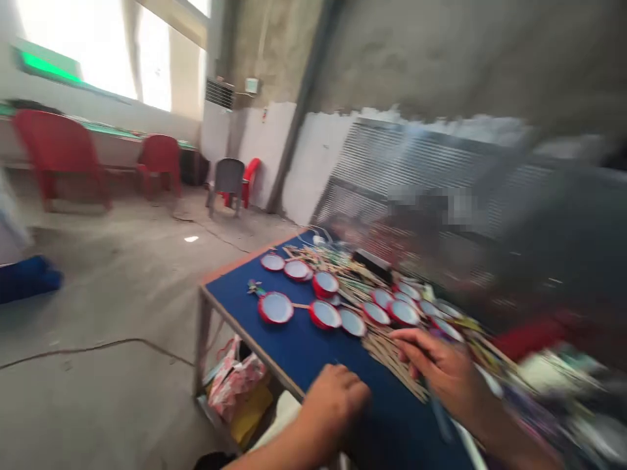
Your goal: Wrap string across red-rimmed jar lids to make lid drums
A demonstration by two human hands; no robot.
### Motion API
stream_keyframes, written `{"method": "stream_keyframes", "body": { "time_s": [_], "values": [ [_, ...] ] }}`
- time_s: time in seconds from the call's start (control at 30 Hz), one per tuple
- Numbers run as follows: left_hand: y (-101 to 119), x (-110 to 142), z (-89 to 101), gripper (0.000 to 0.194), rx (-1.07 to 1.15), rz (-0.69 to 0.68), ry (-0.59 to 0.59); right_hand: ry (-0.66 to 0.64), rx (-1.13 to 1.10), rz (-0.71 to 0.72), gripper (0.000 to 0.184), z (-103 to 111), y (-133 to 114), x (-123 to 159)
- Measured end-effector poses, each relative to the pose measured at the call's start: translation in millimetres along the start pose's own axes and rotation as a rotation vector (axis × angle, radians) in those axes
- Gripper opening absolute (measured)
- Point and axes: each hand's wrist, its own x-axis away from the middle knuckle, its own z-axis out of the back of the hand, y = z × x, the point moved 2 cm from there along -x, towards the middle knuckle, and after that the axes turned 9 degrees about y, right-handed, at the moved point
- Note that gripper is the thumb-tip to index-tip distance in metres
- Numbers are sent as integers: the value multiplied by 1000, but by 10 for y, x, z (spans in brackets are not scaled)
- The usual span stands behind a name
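Sticks (396,367) on counter (298,349) lie 10-to-4 o'clock; right hand (443,372) points 10 o'clock, pinched; left hand (337,395) points 2 o'clock, curled; cannot tell what either holds.

Discs (275,307) and sticks (394,367) lay on the table (301,349) around the frame's centre, chairs (159,156) stood upper left, and a bag (235,385) sat beneath the tabletop.

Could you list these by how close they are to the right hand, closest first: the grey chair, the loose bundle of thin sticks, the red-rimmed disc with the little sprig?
1. Bundle of thin sticks: just beside the right hand.
2. Red-rimmed disc: farther left on the blue tabletop.
3. Grey chair: across the floor.
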Motion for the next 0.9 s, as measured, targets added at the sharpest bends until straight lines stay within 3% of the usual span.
{"method": "stream_keyframes", "body": {
  "time_s": [0.07, 0.17, 0.3, 0.4, 0.67, 0.8, 0.9],
  "values": [
    [-9, -44, 16, 18, 65, -58, -16, 24, 67, -129, 42, 206, 90, 304],
    [-22, -108, 88, 23, 29, -85, -80, 139, 129, -182, 54, 325, 225, 775],
    [19, -211, 191, 23, -51, 26, -197, 235, 209, -199, 58, 218, 426, 1315],
    [91, -324, 219, 23, -59, 108, -252, 278, 283, -159, 57, 145, 531, 1546],
    [264, -685, 75, 26, -215, 182, -385, 278, 503, 47, 51, 359, 549, 1489],
    [162, -697, 39, 31, -144, 324, -280, 244, 576, 66, 45, 571, 604, 1322],
    [50, -609, 89, 39, 107, 509, -113, 167, 544, 4, 35, 688, 689, 1162]
  ]
}}
